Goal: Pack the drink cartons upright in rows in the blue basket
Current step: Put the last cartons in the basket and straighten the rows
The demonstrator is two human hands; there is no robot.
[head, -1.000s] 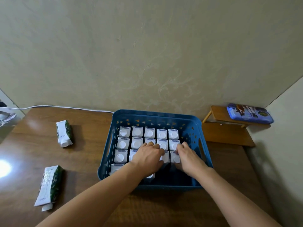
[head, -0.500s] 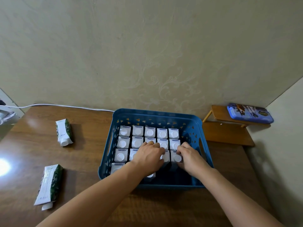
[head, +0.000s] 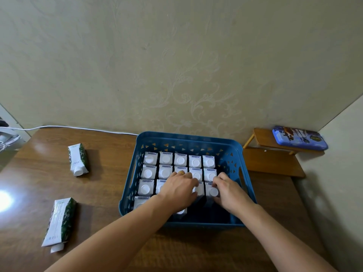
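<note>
The blue basket (head: 188, 136) stands on the wooden table against the wall. White-capped drink cartons (head: 166, 159) stand upright in it in rows of several, and the near right part of the basket floor is bare. My left hand (head: 179, 188) lies over the middle of the third row, finger and thumb around a carton (head: 198, 190). My right hand (head: 228, 191) holds the carton at that row's right end (head: 213, 191) between fingers and thumb. Two more cartons lie flat on the table, one at the far left (head: 77, 160) and one at the near left (head: 59, 222).
A white cable (head: 78, 128) runs along the wall at the table's back edge. A small wooden stand (head: 275, 163) at the right carries a blue tin (head: 299, 137). A bright light reflection (head: 4, 200) sits on the table's left edge.
Both hands stay on the third row of cartons. My right fingers have slid slightly toward me on the end carton. The loose cartons have not moved.
</note>
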